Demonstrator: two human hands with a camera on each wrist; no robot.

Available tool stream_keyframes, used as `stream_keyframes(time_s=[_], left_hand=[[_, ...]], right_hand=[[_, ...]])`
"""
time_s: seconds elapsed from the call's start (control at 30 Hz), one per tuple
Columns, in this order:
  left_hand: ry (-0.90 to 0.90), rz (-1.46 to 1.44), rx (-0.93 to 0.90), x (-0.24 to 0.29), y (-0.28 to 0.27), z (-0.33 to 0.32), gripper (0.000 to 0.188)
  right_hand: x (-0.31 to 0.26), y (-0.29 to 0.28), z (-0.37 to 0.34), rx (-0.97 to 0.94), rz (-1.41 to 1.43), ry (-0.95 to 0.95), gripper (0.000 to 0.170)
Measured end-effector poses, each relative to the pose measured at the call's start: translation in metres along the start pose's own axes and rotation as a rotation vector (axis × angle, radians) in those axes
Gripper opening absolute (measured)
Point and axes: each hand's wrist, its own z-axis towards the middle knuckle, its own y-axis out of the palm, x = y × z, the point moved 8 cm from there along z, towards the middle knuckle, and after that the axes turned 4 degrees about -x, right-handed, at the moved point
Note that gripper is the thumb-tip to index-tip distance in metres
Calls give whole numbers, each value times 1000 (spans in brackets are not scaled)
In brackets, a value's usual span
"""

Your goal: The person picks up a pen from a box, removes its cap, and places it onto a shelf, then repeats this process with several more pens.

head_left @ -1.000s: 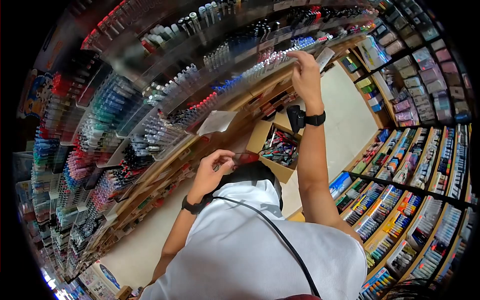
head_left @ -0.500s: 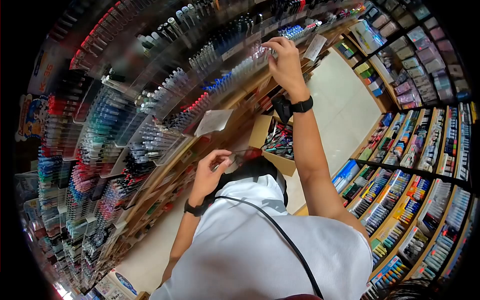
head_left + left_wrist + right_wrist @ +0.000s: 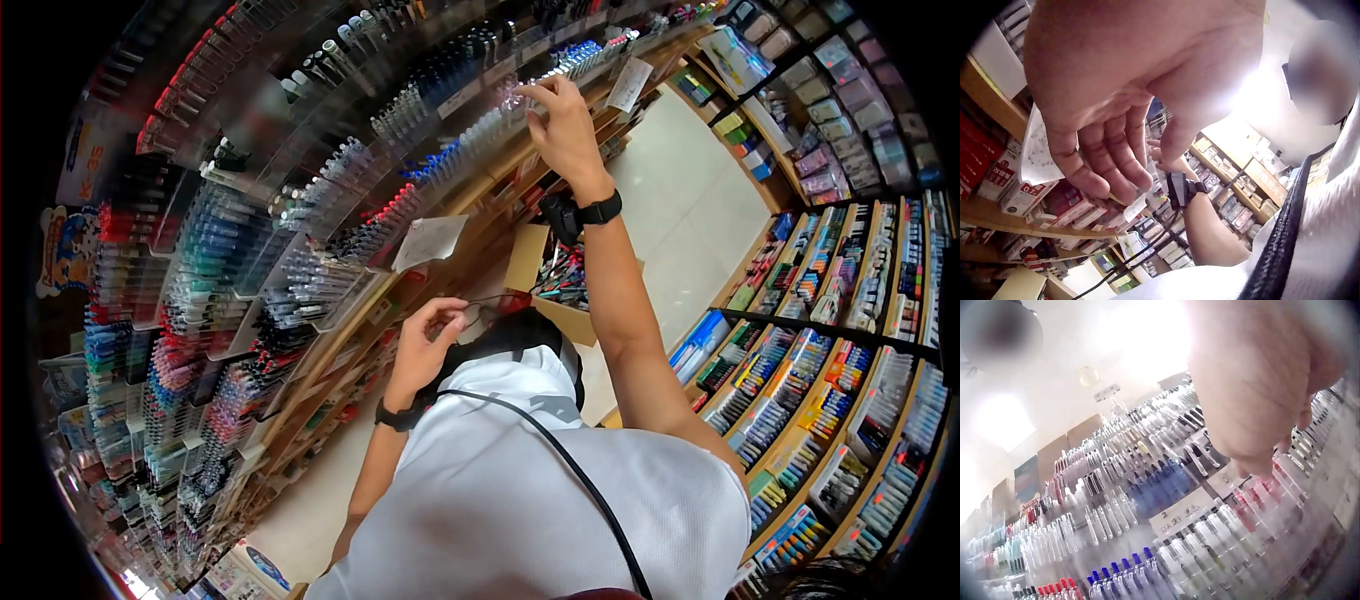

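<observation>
My right hand [image 3: 566, 138] reaches to a tiered pen rack, its bent fingertips right at a row of clear and pink pens [image 3: 1250, 501]. The thumb stands apart from the index finger. In the right wrist view the palm covers much of the fingers, and the tips overlap the tops of the pink pens. White-bodied pens [image 3: 1192, 549] and blue-capped pens [image 3: 1124, 572] stand in the same row. Lower down, in front of my chest, my left hand [image 3: 424, 348] hangs with loosely curled fingers. The left wrist view shows nothing in its palm.
A cardboard box [image 3: 522, 262] full of pens sits below my right forearm. A white paper sheet [image 3: 430, 243] projects from the rack's front edge. Marker shelves [image 3: 790, 390] stand at my right. Cables run from my wrists, and red boxes [image 3: 1079, 203] line a lower shelf.
My right hand has moved left along the rack to the clear and pink pens. The left hand keeps its place and pose. The head view has shifted slightly.
</observation>
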Motion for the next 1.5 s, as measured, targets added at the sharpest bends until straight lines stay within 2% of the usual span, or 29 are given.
stream_keyframes(time_s=[0.1, 0.17, 0.4, 0.6, 0.7, 1.0, 1.07, 1.2, 1.27, 1.3, 1.43, 1.5], left_hand=[[-3, 1, -1, 2, 1, 0, 23], [-15, 0, -2, 3, 2, 0, 23], [-20, -9, -1, 5, 3, -2, 23], [-8, -27, 20, 4, 1, -4, 23], [10, -36, 35, 5, 0, -4, 22], [-22, -29, -3, 0, 0, -5, 24], [-28, -29, -2, 1, 0, -5, 23], [-40, -40, 10, 1, -1, -7, 23], [-41, -44, 15, 1, -2, -6, 23], [-39, -39, 13, 0, -2, -6, 23], [-20, -44, -5, -1, -1, -6, 23], [-19, -47, -7, -1, -1, -6, 23]], right_hand=[[-3, 1, 2, -10, 16, -9, 30], [-2, 3, 5, 0, 18, -25, 20], [5, 8, 17, -28, -13, -47, 15], [4, -8, 31, -94, 96, 40, 15], [1, -10, 36, -114, 102, -67, 15], [2, 13, 43, -346, 64, -33, 13], [7, 21, 42, -397, -44, -9, 13], [8, 14, 44, -380, 19, -49, 16], [-2, -13, 50, -164, 66, -132, 16], [4, -12, 49, -183, 10, -61, 16], [17, 2, 43, -179, -68, -124, 15], [19, 8, 40, -221, -51, -47, 15]])
